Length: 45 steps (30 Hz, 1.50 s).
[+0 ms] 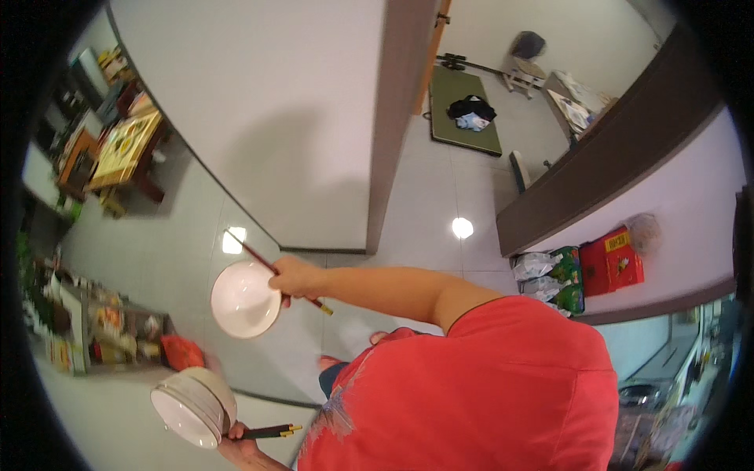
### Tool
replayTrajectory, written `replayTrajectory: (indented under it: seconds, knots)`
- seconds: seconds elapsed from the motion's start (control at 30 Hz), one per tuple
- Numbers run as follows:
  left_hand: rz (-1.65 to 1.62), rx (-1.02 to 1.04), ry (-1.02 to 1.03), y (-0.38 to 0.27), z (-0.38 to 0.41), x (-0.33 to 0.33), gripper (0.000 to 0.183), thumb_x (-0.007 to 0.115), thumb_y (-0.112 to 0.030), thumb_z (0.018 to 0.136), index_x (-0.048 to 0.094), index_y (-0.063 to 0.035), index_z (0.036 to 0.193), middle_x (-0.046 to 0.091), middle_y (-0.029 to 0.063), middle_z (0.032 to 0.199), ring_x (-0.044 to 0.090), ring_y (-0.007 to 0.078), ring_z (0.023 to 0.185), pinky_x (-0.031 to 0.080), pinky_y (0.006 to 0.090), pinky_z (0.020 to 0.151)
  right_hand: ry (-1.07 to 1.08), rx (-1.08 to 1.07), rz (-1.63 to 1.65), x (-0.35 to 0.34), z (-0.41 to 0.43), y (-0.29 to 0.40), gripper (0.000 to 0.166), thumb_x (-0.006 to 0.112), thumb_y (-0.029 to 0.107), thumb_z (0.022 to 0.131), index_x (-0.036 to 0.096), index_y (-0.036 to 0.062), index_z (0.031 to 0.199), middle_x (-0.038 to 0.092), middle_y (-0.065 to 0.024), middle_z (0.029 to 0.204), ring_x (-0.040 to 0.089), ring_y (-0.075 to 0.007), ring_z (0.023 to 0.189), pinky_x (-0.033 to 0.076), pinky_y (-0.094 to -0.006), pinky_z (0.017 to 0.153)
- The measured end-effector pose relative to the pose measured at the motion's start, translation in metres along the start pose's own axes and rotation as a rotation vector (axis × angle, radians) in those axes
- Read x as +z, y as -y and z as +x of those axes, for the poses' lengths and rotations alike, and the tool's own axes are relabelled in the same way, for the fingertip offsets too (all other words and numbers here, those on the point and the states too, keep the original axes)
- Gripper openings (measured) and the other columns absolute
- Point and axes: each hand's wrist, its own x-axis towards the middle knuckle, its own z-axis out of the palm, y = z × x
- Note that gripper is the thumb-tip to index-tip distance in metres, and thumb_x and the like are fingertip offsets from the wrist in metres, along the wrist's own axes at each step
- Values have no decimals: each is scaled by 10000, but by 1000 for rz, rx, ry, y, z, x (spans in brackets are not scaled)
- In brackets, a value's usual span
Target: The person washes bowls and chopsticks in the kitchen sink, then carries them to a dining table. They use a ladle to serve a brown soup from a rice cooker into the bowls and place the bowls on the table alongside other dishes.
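Observation:
My right hand (pixel 297 278) grips a white bowl (pixel 242 303) by its rim, together with dark red-brown chopsticks (pixel 253 250) that have a gold end. The bowl's inside faces the camera. Lower in the view, my left hand (pixel 238 444) holds stacked white bowls (pixel 191 406), tilted on their side, and several dark chopsticks (pixel 265 433) with gold ends. The fingers of my left hand are partly hidden by the bowls. A gap separates the two hands and what they hold.
Shelves (pixel 126 335) with packages and a red bag (pixel 182 352) stand at the lower left. A wooden table (pixel 126 147) is farther off. A wall (pixel 306 147) borders a doorway; a green mat (pixel 465 112) lies beyond. Red boxes (pixel 609 265) and bags are at right.

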Motion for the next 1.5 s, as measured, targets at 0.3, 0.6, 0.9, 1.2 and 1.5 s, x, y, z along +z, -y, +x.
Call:
replayTrajectory:
  seconds: [0.3,0.6,0.9,1.2,1.5]
  knots:
    - [77,28,89,-113,283,98,294,483,-262,822,481,-34,1008,515,40,814,334,90,474,268,187,354,-232,-90,166,56,240,49,260,462,60,724,544,-46,946,586,-132,750,576,-175,542,410,-276,393]
    - [-22,15,190,-236,536,190,176,439,-188,826,514,-38,883,479,31,694,338,96,480,268,201,404,-533,65,176,81,415,129,219,462,47,726,503,-62,911,523,-92,618,485,-136,389,314,-216,302]
    - [2,139,-68,-334,704,264,168,443,-217,854,534,-80,821,462,-9,611,320,67,438,260,190,376,-223,6,39,176,734,285,140,479,67,745,502,-24,850,503,-59,604,504,-119,415,263,-207,308]
    - [-231,101,-78,-412,963,346,140,462,-229,851,504,-102,808,450,-16,623,339,70,439,274,199,382,-80,-47,-42,268,1028,402,165,484,63,739,498,-31,873,513,-56,622,515,-120,426,259,-209,312]
    - [-96,109,-23,-550,1199,461,129,506,-255,841,514,-128,823,448,-40,586,360,62,437,276,195,385,-293,28,-64,321,1226,500,160,474,72,741,506,-25,864,533,-67,602,517,-117,408,281,-212,316]
